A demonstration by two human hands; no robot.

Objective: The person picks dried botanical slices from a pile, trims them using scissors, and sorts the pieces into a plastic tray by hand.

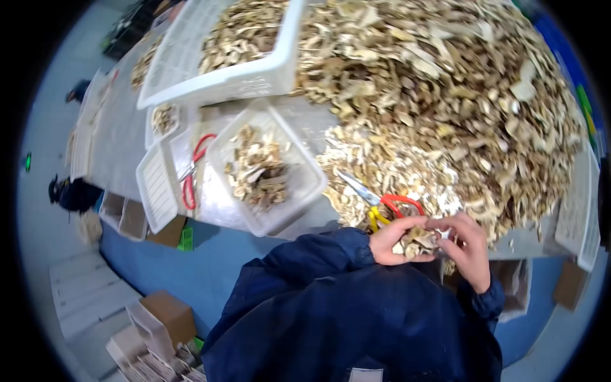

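My left hand [386, 244] is cupped around a small clump of dried mushroom slices [417, 242], close to my body at the table's front edge. My right hand [470, 248] meets it from the right, its thumb and fingertips pinched at the clump's edge; the exact piece between them is too small to make out. Just beyond my left hand lie scissors [364, 191] with one red and one yellow handle, blades pointing away to the left. They rest on a large heap of dried mushroom slices [439, 102].
A white plastic tub [305, 172] with some slices stands left of the heap. Red-handled scissors [194, 165] lie beside it, near a white slotted basket [157, 188]. A big white crate [219, 89] of slices stands behind. Cardboard boxes [168, 315] sit on the floor at lower left.
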